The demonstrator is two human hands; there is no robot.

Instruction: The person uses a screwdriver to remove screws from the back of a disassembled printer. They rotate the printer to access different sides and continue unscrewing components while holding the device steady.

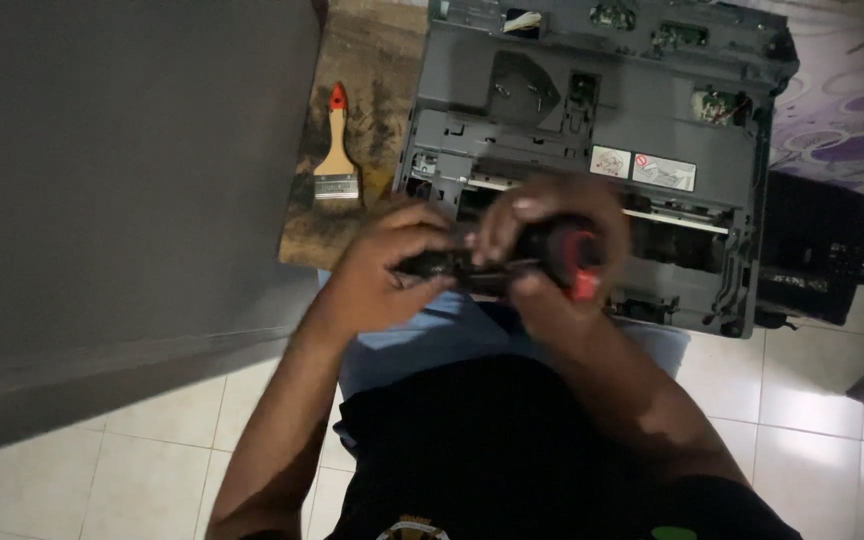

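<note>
Both my hands hold a long black part with a red end (pixel 562 252) in front of my body. My left hand (pixel 382 262) grips its left end, fingers curled around it. Gripping the thicker right end by the red piece is my right hand (pixel 552 240). Just beyond them lies an opened grey printer (pixel 592 130) with its cover off, showing inner frames, circuit boards and warning stickers. The middle of the black part is hidden by my fingers.
A paintbrush with a wooden handle and red tip (pixel 335 150) lies on a worn brown board (pixel 372 60) left of the printer. A large grey panel (pixel 122 190) fills the left. A black unit (pixel 817 255) sits right of the printer. White floor tiles (pixel 822 370) lie below.
</note>
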